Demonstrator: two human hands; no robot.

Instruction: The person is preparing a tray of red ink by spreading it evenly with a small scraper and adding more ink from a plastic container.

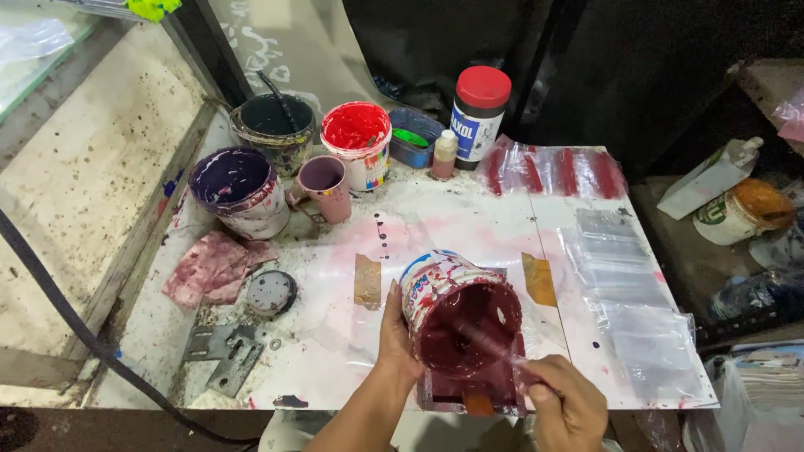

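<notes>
My left hand (pixel 394 335) grips a paint-smeared can (pixel 456 305) of dark red paint, tilted toward me over the white work table (pixel 469 226). My right hand (pixel 569 402) holds a thin stick-like tool (pixel 494 347) whose tip reaches into the can's dark red contents. The can's mouth hangs above a dark red smeared frame (pixel 469 393) at the table's near edge.
At the back stand a purple paint can (pixel 239 188), a dark can with a stick (pixel 272 125), a red paint can (pixel 356 138), a pink mug (pixel 322 186), a small bottle (pixel 445 153) and a red-lidded jar (pixel 479 109). A stained rag (pixel 213 264), a round lid (pixel 270 291) and metal brackets (pixel 224 351) lie left. Clear plastic sheets (pixel 636 310) cover the right.
</notes>
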